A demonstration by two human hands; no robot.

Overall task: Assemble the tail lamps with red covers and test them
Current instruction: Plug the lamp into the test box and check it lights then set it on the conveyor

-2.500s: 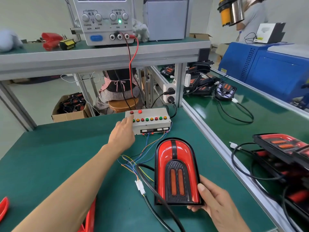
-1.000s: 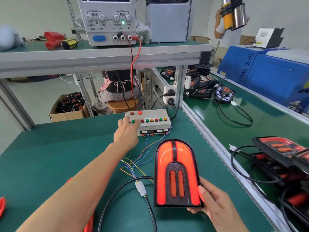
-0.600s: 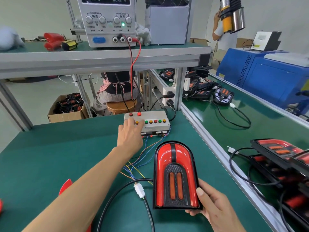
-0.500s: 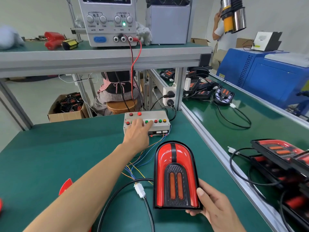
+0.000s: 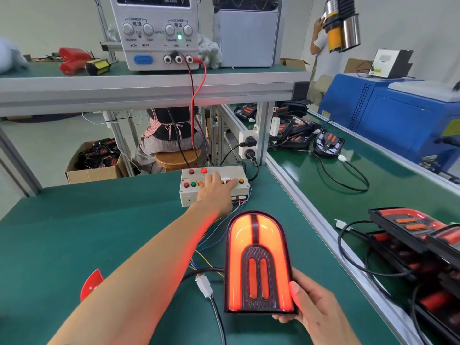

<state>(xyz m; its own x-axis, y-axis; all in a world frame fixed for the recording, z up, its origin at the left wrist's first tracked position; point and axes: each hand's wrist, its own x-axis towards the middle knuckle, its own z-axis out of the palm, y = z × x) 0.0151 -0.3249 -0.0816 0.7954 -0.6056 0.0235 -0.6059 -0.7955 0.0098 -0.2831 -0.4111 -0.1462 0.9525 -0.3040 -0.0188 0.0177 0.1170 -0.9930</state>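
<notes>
Glowing bright orange-red now after sitting dark half a second earlier, tail lamp (image 5: 258, 265) standing in the lower centre of the frame on the green bench (image 5: 74, 232), gripped at its lower right corner by the right hand (image 5: 316, 312), thumb lying along its edge. Reaching further right along the button box (image 5: 214, 185) than before, left hand (image 5: 216, 192) pressing down with fingers spread, covering the middle buttons. Trailing between box and lamp, coloured wires (image 5: 211, 235) and a white connector (image 5: 204, 286). Sitting at upper centre, power supply (image 5: 156, 33); stacking at right edge, more lamps (image 5: 410, 235)
</notes>
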